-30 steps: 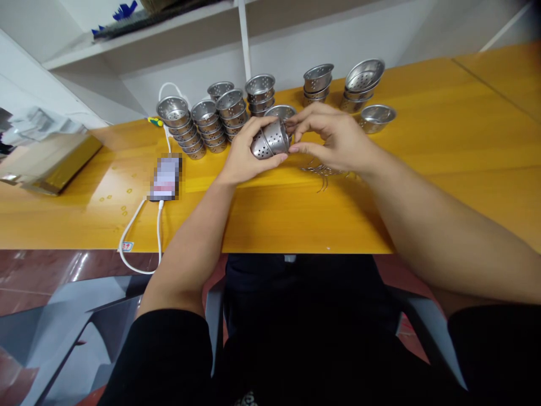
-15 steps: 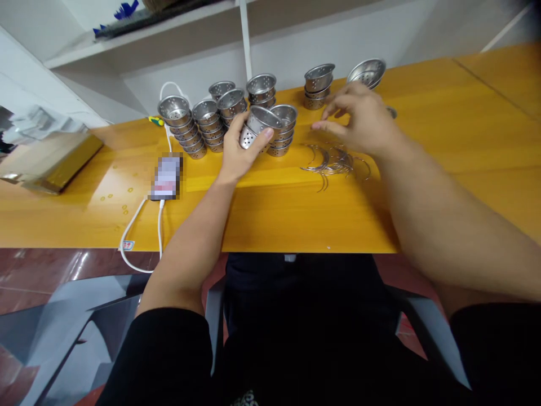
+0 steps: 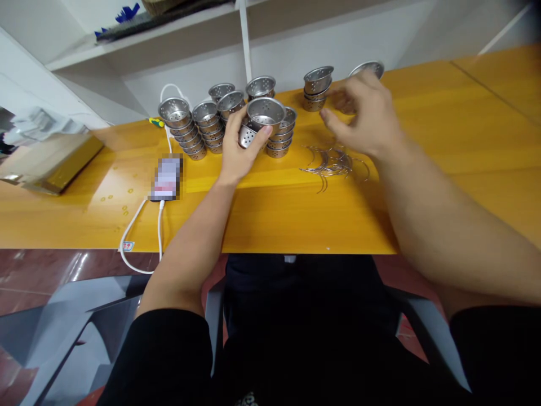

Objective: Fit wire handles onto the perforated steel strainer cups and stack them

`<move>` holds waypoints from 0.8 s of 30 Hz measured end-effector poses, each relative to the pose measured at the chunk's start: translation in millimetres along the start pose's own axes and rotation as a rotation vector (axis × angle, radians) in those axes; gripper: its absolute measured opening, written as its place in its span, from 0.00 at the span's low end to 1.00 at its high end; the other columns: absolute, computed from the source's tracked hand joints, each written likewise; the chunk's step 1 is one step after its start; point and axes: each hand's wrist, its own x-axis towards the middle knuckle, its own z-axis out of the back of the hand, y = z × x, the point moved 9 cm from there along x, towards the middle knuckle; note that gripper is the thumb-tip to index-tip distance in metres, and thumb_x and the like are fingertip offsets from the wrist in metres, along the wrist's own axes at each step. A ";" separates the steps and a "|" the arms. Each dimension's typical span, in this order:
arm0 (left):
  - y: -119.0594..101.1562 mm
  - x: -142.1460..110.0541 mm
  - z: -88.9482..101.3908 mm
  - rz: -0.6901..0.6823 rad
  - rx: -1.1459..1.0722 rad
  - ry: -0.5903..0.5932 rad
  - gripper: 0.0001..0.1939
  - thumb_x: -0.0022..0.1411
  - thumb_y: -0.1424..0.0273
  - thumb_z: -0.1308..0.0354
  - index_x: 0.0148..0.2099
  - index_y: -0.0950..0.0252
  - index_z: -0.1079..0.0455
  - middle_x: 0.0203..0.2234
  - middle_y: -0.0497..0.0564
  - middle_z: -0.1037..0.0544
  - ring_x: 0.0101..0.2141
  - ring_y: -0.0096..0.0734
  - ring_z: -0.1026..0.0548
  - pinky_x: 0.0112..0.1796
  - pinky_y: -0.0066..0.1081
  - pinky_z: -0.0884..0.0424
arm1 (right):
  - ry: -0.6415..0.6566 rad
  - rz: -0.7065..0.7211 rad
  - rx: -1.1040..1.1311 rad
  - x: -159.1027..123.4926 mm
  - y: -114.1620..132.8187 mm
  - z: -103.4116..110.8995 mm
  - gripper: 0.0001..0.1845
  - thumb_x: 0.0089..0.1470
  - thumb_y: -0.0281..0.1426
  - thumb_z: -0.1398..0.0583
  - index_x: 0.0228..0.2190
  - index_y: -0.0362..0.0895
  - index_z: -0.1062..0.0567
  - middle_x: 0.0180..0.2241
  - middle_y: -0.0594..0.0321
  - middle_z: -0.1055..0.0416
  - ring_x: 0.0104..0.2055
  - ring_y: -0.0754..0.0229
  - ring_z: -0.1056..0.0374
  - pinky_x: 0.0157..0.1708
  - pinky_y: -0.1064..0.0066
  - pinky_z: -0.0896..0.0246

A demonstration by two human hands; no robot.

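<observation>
My left hand (image 3: 237, 148) is wrapped round perforated metal strainer cups: an upright cup (image 3: 266, 119) on top, and a second perforated cup (image 3: 246, 136) partly hidden beneath it by the fingers. Just behind them stands a stack of the same cups (image 3: 279, 145). My right hand (image 3: 367, 115), smeared by motion, is raised with thumb and fingers apart and nothing visible in it. It partly covers a cup (image 3: 374, 69) at the back right. Below it on the table lies a tangle of thin curved wires (image 3: 333, 163).
Several cup stacks (image 3: 207, 121) line the back of the yellow table (image 3: 296, 220), with another stack (image 3: 316, 87) farther right. A phone (image 3: 165, 177) with white cables lies at the left, near a cardboard box (image 3: 63, 163). A shelf (image 3: 190, 25) runs behind.
My right hand has moved slightly right with the thumb and fingers spread wider, now hiding more of the back-right cup. The upper cup in my left hand has shifted a little and sits more level.
</observation>
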 end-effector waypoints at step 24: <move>-9.3 -20.5 -60.3 -0.047 0.039 0.412 0.59 0.64 0.28 0.34 0.83 0.54 0.47 0.82 0.64 0.39 0.82 0.60 0.39 0.83 0.56 0.45 | 0.024 0.079 0.051 -0.8 38.5 -36.3 0.29 0.78 0.56 0.48 0.71 0.67 0.26 0.74 0.65 0.29 0.78 0.28 0.40 0.72 0.23 0.42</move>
